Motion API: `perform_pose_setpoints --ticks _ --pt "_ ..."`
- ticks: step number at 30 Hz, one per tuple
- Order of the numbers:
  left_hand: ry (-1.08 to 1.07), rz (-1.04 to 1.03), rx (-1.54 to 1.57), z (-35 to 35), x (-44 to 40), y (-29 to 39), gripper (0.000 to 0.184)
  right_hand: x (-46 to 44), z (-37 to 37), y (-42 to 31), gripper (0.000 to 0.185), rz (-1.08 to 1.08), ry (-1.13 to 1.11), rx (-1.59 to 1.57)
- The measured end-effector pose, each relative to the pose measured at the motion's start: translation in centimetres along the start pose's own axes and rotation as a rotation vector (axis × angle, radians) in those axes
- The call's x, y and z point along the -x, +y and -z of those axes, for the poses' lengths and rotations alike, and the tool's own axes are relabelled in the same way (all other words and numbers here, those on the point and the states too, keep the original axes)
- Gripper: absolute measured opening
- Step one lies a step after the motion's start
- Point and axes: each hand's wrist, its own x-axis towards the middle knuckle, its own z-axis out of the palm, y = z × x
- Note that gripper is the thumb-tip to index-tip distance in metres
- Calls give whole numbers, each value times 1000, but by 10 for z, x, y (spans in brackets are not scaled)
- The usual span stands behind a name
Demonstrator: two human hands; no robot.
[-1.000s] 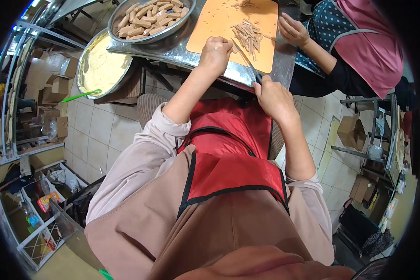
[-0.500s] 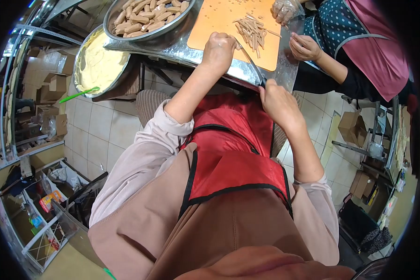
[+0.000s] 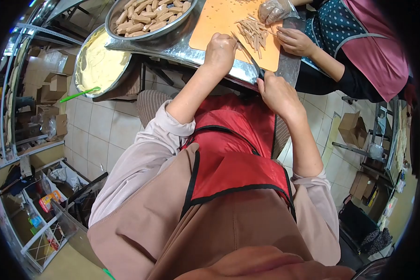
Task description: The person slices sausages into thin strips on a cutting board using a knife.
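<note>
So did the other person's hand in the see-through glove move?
Yes. Since half a second ago, the gloved hand has moved left in the picture, farther over the orange board, closer to the cut strips.

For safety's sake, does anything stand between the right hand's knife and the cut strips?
Nothing visible does: bare orange board shows between the knife and the strips. The co-worker's gloved hand is on the strips' far side.

A glossy red apron (image 3: 238, 175) with black edging (image 3: 247, 188) meets a matte brown drape (image 3: 198, 235) that has a fine stitched seam (image 3: 234, 224). Creased, pale pinkish-grey sleeves (image 3: 137, 149) are turned up off bare forearms (image 3: 192, 94); brown striped cloth (image 3: 149, 101) shows beside the apron.
</note>
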Motion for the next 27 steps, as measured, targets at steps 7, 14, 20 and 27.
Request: perform_pose_setpoints --ticks 7,14,20,27 --pt "2 18 16 -2 4 -2 7 -7 -14 6 34 39 15 -23" --pt "15 29 7 -1 4 1 7 16 -7 9 34 -38 19 -5" --pt "50 13 66 0 4 2 6 1 -4 6 35 -41 69 -8" --pt "29 49 32 -1 2 1 7 1 -7 1 36 7 20 -17"
